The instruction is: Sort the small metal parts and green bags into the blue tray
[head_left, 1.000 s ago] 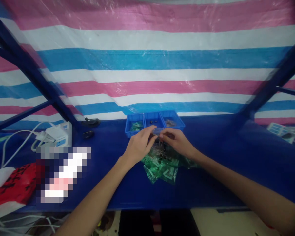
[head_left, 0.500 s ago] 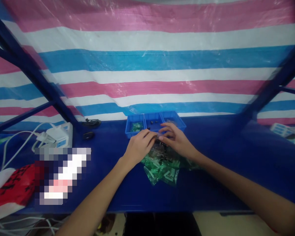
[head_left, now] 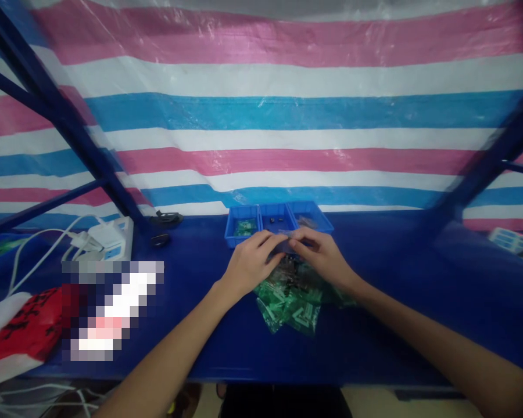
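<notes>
Between my two hands is a small clear plastic bag (head_left: 283, 246), its edges partly covered by the fingers. My left hand (head_left: 249, 262) pinches its left side. My right hand (head_left: 325, 255) has thumb and fingers closed on its upper right edge. Whether anything is inside the bag is too blurred to tell. Just below the hands lies a pile of green plastic packets (head_left: 283, 305) holding pale parts. Nearer my fingers, the pile has clear packets with dark small parts (head_left: 291, 271).
Behind my hands stands a blue three-part tray (head_left: 232, 240) with green packets, small dark pieces and clear bags. To the left are a white power strip (head_left: 124, 244), a black mouse-like object (head_left: 160, 240) and a red-and-white bag (head_left: 35, 325). Another power strip (head_left: 508, 239) lies far right.
My right hand's fingers, spread before, have closed on the clear bag's edge. The bag now shows stretched between both hands. The view has shifted slightly.
</notes>
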`<state>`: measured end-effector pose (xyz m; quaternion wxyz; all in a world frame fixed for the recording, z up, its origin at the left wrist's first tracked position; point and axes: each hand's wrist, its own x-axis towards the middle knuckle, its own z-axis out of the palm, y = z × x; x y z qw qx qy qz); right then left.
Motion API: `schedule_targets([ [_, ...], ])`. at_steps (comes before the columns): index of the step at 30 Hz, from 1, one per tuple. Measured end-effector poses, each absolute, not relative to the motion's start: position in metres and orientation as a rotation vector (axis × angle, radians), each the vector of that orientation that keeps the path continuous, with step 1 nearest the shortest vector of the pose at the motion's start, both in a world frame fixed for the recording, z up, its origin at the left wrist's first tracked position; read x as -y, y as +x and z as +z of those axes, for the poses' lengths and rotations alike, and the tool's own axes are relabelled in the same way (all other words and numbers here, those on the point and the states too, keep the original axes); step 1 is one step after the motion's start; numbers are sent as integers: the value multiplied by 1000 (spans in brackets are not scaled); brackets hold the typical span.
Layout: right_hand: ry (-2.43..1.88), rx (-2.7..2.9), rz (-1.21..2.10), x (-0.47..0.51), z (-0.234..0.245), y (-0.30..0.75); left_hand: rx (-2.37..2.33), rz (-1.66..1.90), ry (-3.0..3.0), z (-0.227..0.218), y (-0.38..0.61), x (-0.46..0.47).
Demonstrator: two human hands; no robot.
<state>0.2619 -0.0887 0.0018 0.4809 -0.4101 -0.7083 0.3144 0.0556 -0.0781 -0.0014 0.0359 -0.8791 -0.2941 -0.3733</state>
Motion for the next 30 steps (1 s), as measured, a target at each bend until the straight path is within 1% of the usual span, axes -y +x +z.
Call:
schedule_targets([
  [4,-938,1698,877,91,3,262,900,-1129,-2703,-4,57,77],
  [8,-859,1673,986,93,5,260,941,-1201,-2674,-5,56,77],
  [11,-910,1684,933,92,3,259,1014,-1238,-2652,-5,56,77],
  [14,-1013,1687,724,90,6,262,1070,-1234,-2672,-4,56,77],
  [21,-1227,1665,17,68,20,294,1137,-1168,-2692,-1,55,78],
  [27,-1378,1885,-271,39,-2,318,1081,-1082,-2701,1,56,79],
  [30,-1336,1881,-336,45,-2,314,1037,-1148,-2675,2,55,80],
])
